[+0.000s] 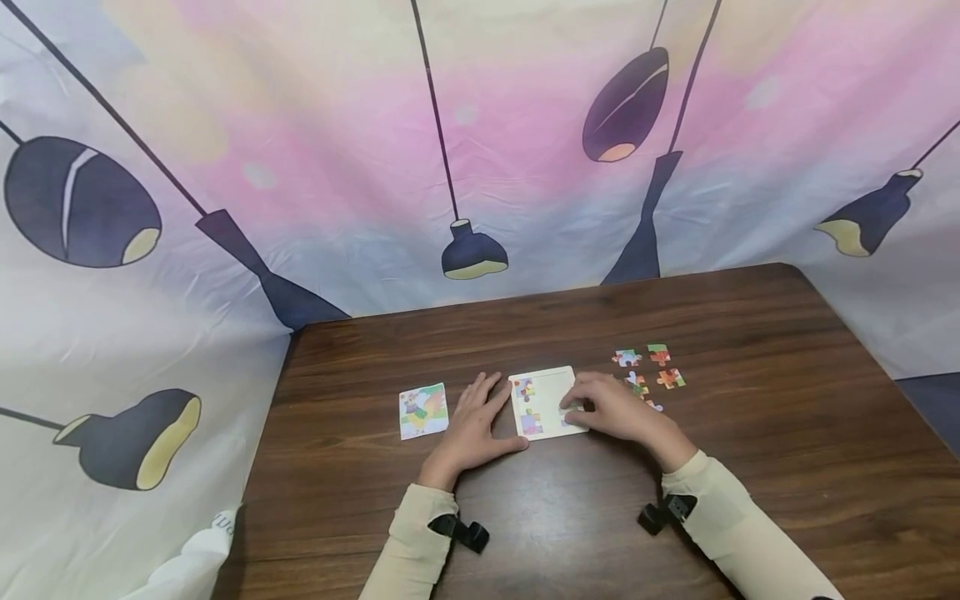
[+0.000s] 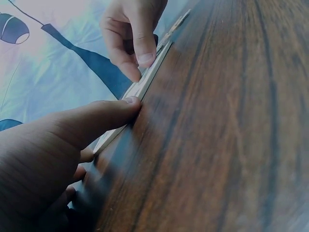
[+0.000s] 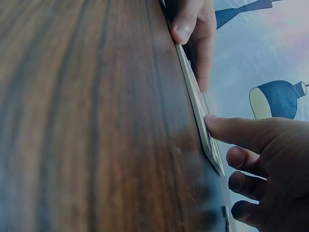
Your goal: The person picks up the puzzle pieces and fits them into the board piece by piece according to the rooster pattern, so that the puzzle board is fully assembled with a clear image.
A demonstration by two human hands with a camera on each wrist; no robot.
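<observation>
A white puzzle tray (image 1: 551, 396) lies flat on the table between my hands, with colourful puzzle pieces (image 1: 531, 422) along its left side. My left hand (image 1: 472, 421) is spread at the tray's left edge, fingers extended. Its thumb (image 2: 118, 112) touches the near left corner. At the tray's near right corner, my right hand (image 1: 606, 406) has thumb and forefinger on a puzzle piece (image 1: 567, 418), which they partly hide. The right wrist view shows that thumb (image 3: 231, 129) low against the tray's edge, the other fingers curled beside it.
Several loose puzzle pieces (image 1: 671, 378) lie right of the tray, some partly behind my right hand. A square picture card (image 1: 423, 412) with a colourful animal drawing sits to the left. The dark wooden table (image 1: 540, 517) backs onto a lamp-printed cloth (image 1: 360, 167).
</observation>
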